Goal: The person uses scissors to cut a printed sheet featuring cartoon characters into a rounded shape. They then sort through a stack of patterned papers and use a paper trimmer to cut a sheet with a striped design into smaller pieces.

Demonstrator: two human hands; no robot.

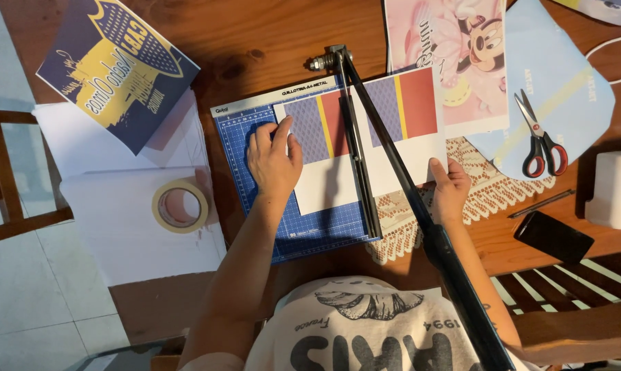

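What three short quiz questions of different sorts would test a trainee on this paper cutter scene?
1. True or false: the left hand presses flat on the printed sheet that lies on the blue paper cutter.
2. Which hand touches the sheet's right edge? A) left hand B) right hand C) neither
3. Fill in: the cutter's long black blade arm is ____ , not pressed down.

Key
1. True.
2. B.
3. Raised; it angles up over the sheet toward the person, with no hand on it. The scissors and the tape roll lie untouched.
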